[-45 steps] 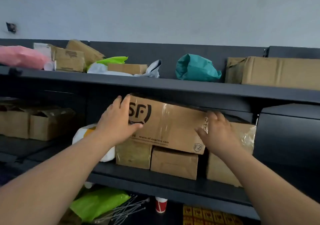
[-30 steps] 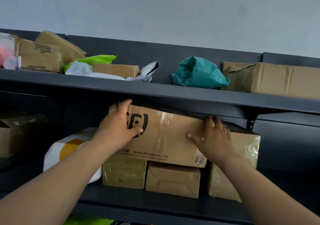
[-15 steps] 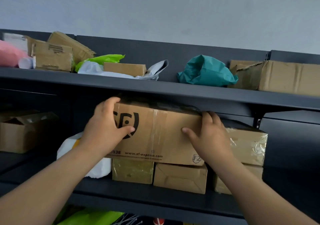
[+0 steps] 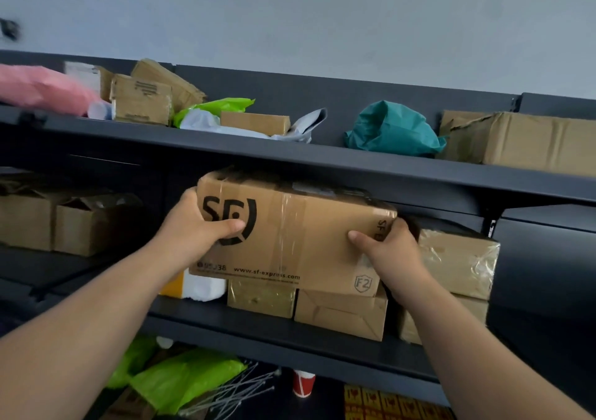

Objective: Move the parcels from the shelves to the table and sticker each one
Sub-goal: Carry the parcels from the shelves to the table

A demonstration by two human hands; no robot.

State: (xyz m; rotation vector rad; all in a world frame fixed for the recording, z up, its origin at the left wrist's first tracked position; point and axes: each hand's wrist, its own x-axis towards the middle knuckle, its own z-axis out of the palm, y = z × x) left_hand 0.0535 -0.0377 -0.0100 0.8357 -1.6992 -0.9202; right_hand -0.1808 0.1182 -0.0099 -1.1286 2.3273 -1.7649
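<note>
Head view: left hand and right hand grip the SF box at either end, fingers curled round its sides, thumbs on front.

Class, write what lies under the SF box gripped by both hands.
Beneath the SF box sit a tape-wrapped carton and a plain brown carton, with a white-and-yellow parcel at its left corner. Anything behind them is covered.

Both bare arms stretch forward and upward. The left hand grips one end of a box, thumb across its front; the right hand clasps the opposite end.
</note>
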